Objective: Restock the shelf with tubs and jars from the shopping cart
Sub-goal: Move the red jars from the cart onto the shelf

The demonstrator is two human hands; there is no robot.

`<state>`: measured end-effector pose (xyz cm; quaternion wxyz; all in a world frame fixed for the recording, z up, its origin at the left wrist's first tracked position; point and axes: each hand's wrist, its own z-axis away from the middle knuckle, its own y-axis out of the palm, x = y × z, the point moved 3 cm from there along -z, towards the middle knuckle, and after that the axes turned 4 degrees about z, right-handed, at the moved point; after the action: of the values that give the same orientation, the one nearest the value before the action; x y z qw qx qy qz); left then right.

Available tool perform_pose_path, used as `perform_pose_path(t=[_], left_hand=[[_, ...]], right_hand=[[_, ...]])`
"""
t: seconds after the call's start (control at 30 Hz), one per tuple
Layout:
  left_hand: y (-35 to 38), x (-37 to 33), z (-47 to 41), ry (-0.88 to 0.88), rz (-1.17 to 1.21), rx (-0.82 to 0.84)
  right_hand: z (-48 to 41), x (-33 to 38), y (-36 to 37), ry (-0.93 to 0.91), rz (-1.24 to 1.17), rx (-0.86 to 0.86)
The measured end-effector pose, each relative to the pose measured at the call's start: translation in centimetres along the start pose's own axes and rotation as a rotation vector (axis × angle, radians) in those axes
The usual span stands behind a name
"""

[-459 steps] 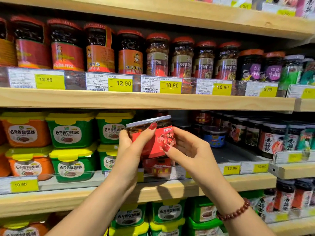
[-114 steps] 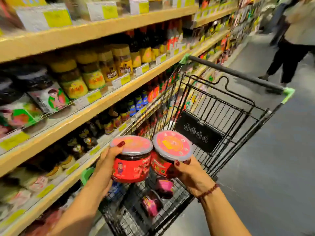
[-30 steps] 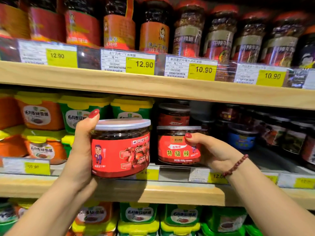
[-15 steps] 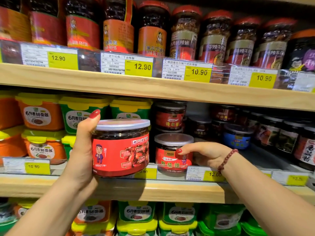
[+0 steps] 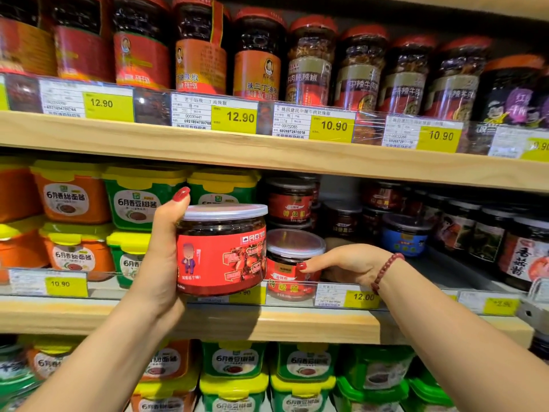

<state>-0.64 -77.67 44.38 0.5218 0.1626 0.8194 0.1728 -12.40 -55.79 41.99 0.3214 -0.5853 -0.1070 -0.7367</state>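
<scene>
Head view: the left hand, forearm rising from the lower left of the frame, holds a red-labelled jar upright in front of the middle shelf, centre of the frame. Its fingers are wrapped round the jar's left side and back, thumb up beside the lid. The jar is a squat cylinder of clear plastic with a pale lid, dark contents and a glossy red label with a cartoon figure; its axis stands vertical, label toward the camera. The right hand reaches in from the lower right, palm down, wrist bent, a beaded bracelet on it. Its fingers grip a smaller jar standing upright on the shelf just right of the held one, thumb on the red label. Green and orange tubs with yellow lids fill the left.
</scene>
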Motion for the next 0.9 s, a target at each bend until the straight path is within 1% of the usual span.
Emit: perform_pose_path(t=[0.07,0.17,0.23,0.3,0.43,0.47,0.53,0.63,0.7,0.8,0.9], left_hand=[[0.1,0.2,-0.1,-0.006,-0.008,0.020],[0.3,0.6,-0.3,-0.015,-0.001,0.039],[0.9,1.1,-0.5,-0.021,-0.011,0.022],[1.8,1.5,-0.7,-0.010,-0.007,0.018],[4.1,2.3,-1.1,-0.020,-0.006,0.042],[4.7,2.4,-1.2,-0.027,-0.005,0.048],[5.8,2.7,-1.5,-0.023,-0.006,0.046],[7.1,3.6,-2.0,-0.032,0.006,0.004],[7.5,4.2,-2.5,-0.050,-0.026,0.002],[7.8,4.1,-2.9,-0.078,-0.067,0.017],[7.2,3.9,-3.5,-0.048,-0.062,-0.001]], right_hand=[[1.0,0.8,-0.3,-0.096,0.080,-0.047],[3.7,2.5,-0.6,-0.310,0.159,-0.222],[5.5,3.3,-0.2,-0.425,0.217,-0.272],[7.1,3.6,1.1,-0.501,0.257,-0.243],[9.4,3.3,4.2,-0.600,0.253,-0.163],[9.6,3.2,4.7,-0.622,0.256,-0.168],[9.6,2.8,4.9,-0.641,0.249,-0.233],[8.6,2.2,4.6,-0.626,0.198,-0.338],[7.7,2.3,4.2,-0.625,0.148,-0.374],[5.9,2.7,3.1,-0.612,0.062,-0.353],[4.5,3.2,1.8,-0.633,-0.070,-0.321]])
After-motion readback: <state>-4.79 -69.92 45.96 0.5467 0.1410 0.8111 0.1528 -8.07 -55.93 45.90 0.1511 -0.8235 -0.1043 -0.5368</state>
